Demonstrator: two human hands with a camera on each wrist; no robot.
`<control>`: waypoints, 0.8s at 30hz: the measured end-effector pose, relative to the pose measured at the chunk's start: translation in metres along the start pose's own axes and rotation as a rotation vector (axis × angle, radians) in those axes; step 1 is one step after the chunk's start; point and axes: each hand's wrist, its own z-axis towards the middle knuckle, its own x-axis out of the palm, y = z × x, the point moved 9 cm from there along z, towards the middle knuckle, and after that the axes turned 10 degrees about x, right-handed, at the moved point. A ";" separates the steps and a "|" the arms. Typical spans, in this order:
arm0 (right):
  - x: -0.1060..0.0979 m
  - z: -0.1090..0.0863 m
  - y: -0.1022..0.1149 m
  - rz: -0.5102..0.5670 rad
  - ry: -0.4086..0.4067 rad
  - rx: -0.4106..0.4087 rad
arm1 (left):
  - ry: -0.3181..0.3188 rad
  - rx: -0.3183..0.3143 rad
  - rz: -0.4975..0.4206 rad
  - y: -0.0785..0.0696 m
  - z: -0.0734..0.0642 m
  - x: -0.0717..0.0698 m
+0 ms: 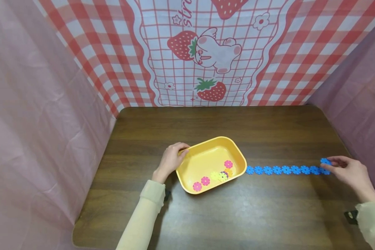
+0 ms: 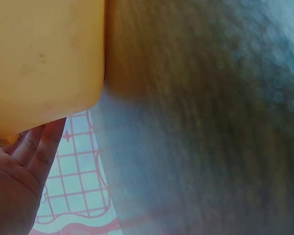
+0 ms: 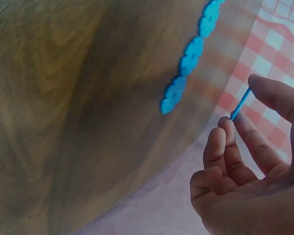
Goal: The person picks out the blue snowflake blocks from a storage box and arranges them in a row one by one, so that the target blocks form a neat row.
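Observation:
My left hand grips the left end of a yellow plastic tray, thumb over the rim and fingers along the outside. In the left wrist view the tray's outer wall fills the upper left corner. Inside lie several flower-shaped discs: pink, yellow, orange and purple. Thumb and fingertips of my right hand pinch a blue snowflake-like disc, seen edge-on in the right wrist view. It is held over the right end of a straight row of blue discs, which starts at the tray's right corner.
Everything stands on a brown wooden table with rounded corners. A red-and-white strawberry-print cloth hangs behind the far edge. Pink curtains hang along both sides.

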 end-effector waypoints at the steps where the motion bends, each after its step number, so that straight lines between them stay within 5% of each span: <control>1: 0.000 0.000 -0.002 0.000 0.006 0.002 | 0.001 -0.001 0.001 0.000 0.000 0.000; 24: 0.003 0.011 -0.052 -0.038 0.014 0.066 | 0.012 -0.023 0.004 0.002 0.000 0.002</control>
